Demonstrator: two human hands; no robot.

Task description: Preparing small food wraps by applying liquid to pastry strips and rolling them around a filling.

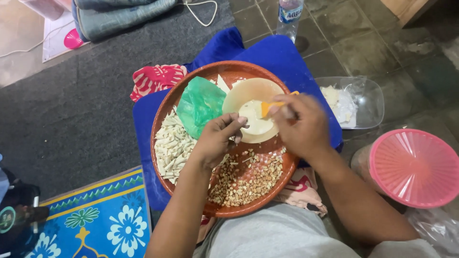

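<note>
two hands at work over one round brown tray (168,107), which rests on a blue cushion (277,55) on the person's lap.

- left hand (217,138): fingers (235,125) curled closed, pinching the near edge of a pale round wrapper (248,93) that lies in the far part of the tray.
- right hand (302,126): fingers closed around a small orange spatula (268,107), its tip touching the wrapper's middle (the hand is a little blurred).
- green plastic bag (201,105): crumpled, in the tray just left of the wrapper, touching it.
- pale rolled sticks (173,145): a heap along the tray's left side.
- chopped peanuts (248,179): a spread across the near part of the tray, under the left wrist.
- red patterned cloth (158,79): tucked under the cushion at the far left.
- clear plastic container (366,95): on the tiled floor (363,43) to the right of the tray, with something whitish inside.
- pink plastic cover (413,167): dome-shaped and ribbed, near the right forearm, well apart from the tray.
- clear water bottle (289,14): standing on the floor beyond the cushion.
- grey carpet (71,110): to the left, with a blue flowered mat (105,215) at the near corner.
- folded grey-blue cloth (119,14) and a white cable (203,12): at the carpet's far edge.
</note>
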